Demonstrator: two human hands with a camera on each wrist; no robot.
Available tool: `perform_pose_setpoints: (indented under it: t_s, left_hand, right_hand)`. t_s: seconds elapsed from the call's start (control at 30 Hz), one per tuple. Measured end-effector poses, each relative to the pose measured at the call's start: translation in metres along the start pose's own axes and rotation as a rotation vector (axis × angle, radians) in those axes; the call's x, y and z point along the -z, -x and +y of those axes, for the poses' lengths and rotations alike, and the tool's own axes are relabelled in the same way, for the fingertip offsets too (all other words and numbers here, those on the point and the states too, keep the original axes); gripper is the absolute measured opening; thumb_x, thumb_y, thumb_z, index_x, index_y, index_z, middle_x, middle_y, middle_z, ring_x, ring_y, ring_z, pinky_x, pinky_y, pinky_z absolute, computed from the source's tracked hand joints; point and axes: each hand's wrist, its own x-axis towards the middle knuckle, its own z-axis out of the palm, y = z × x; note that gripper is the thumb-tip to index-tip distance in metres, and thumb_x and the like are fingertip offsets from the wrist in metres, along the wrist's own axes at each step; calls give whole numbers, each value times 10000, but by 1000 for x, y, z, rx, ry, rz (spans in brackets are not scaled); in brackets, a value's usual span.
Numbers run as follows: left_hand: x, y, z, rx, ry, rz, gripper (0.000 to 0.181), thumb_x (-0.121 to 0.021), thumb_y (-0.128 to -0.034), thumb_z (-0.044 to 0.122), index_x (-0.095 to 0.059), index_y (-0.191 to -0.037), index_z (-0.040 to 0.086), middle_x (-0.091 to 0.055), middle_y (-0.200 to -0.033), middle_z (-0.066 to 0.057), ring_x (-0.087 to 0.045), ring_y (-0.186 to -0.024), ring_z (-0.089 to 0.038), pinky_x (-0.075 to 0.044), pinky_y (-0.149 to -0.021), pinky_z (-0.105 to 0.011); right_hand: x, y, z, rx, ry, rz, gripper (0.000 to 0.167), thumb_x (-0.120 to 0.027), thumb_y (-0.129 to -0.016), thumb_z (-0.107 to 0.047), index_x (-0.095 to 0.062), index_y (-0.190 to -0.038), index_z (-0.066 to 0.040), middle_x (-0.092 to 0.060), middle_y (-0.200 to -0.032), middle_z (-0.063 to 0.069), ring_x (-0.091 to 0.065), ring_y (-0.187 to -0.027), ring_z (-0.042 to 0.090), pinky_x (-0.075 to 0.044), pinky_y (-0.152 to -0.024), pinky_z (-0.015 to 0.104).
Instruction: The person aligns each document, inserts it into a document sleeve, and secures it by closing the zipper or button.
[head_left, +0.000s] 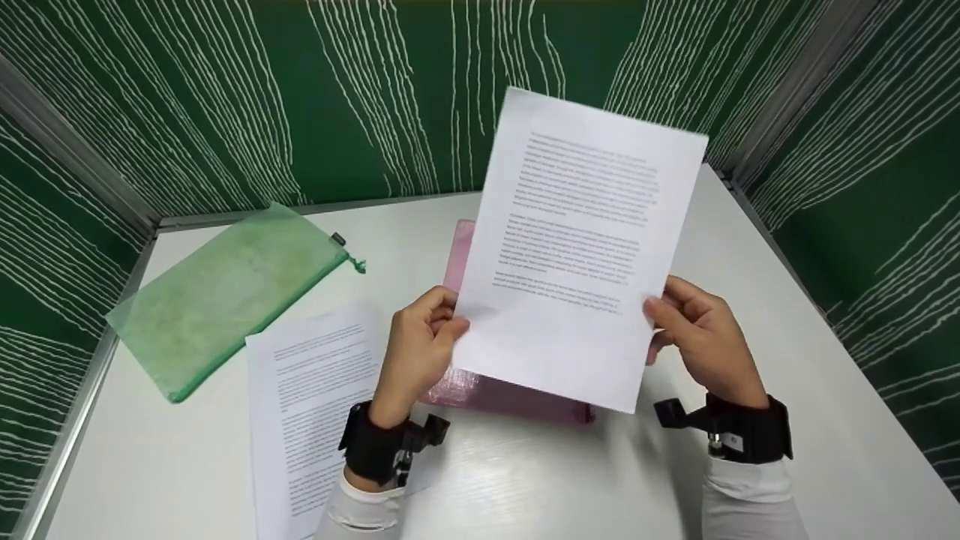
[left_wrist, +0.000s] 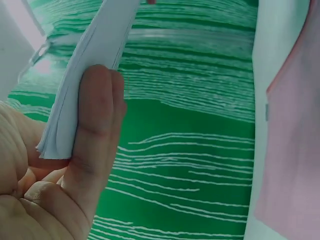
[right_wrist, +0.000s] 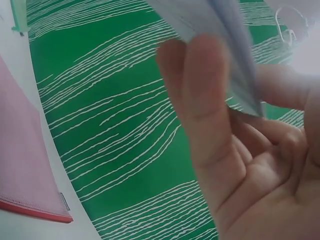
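A stack of printed paper sheets (head_left: 570,247) is held up over the table, tilted, its text facing me. My left hand (head_left: 424,337) pinches its left edge between thumb and fingers; the left wrist view shows several layers in the stack's edge (left_wrist: 92,85). The opposite edge is pinched by my right hand (head_left: 705,334), whose fingers (right_wrist: 207,75) lie behind the paper in the right wrist view. Below the stack lies a pink zip pouch (head_left: 487,391), mostly hidden by the paper. In both wrist views part of the pink pouch shows off to the side.
On the left of the white table (head_left: 525,480) lies a green mesh zip pouch (head_left: 232,292) with a zipper pull. Another printed paper (head_left: 315,420) lies partly under its lower edge, beside my left forearm. Green walls (head_left: 352,97) with white wavy lines enclose the table.
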Motion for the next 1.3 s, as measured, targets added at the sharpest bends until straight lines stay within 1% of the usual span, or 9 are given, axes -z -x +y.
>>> perform_pose_setpoints:
  t_s: [0.17,0.23,0.33,0.43,0.6,0.7,0.87,1.13,1.3]
  left_hand:
    - [2,2,2,73,66,-116,180,-526,-837,-53,-531,-1005,11,-656,-852,-111,-549,-637,-121,-420,-542,-212]
    - [3,2,3,113,101,-184,260,-494,-839,-56,-500,-1085,27,-646,-891,-113,-554,-668,-128,-414,-554,-206]
    - [4,1,9,137,157,-227,353,-479,-836,-75,-461,-1175,24,-605,-846,-143,-516,-639,-147,-374,-540,-195]
    - [4,0,20,119,183,-206,336,-493,-847,-80,-467,-1176,-15,-601,-821,-201,-504,-623,-182,-368,-537,-207]
    - [3,0,30,99,191,-134,232,-518,-855,-91,-507,-1086,-82,-645,-920,-262,-613,-742,-260,-501,-624,-321]
    - [0,0,27,97,196,-111,214,-531,-842,-104,-523,-1055,-87,-649,-917,-266,-620,-743,-268,-511,-615,-332]
    - [-9,-4,9,72,190,-121,203,-551,-842,-81,-533,-1041,-45,-634,-808,-217,-513,-593,-189,-391,-495,-213]
    - [-18,-7,-3,14,96,-86,195,-589,-849,-21,-584,-1037,28,-674,-822,-128,-574,-610,-117,-466,-552,-227]
    - [-23,-8,-7,-15,-44,-37,65,-635,-852,88,-589,-893,66,-619,-723,-39,-405,-479,-48,-341,-470,-183]
  right_hand:
    - [3,2,3,18,4,-11,267,-552,-899,-45,-568,-1119,104,-660,-894,235,-528,-526,247,-426,-402,329]
    - [4,3,4,28,29,-2,243,-553,-896,-38,-584,-1089,105,-662,-864,225,-499,-483,242,-415,-402,327]
    - [5,5,5,33,66,-7,227,-553,-894,-33,-600,-1079,89,-657,-832,219,-490,-453,245,-419,-409,333]
    - [6,7,4,29,74,-32,227,-555,-892,-25,-603,-1088,80,-645,-820,221,-500,-464,258,-428,-417,348]
    - [8,8,0,-18,113,-95,142,-561,-894,-40,-610,-976,64,-617,-780,194,-544,-568,276,-473,-477,351]
    - [9,6,0,-44,133,-118,218,-537,-918,-90,-600,-1091,27,-650,-925,173,-602,-689,259,-501,-548,341]
    - [9,2,1,-14,13,-57,360,-510,-932,-95,-501,-1269,31,-613,-1159,188,-648,-912,241,-530,-670,291]
    - [8,5,-1,68,-50,31,299,-543,-901,-31,-540,-1155,127,-652,-980,238,-552,-500,240,-357,-362,351]
    - [10,6,-2,97,-86,58,293,-544,-892,-5,-537,-1140,151,-642,-1030,243,-626,-611,253,-430,-399,323]
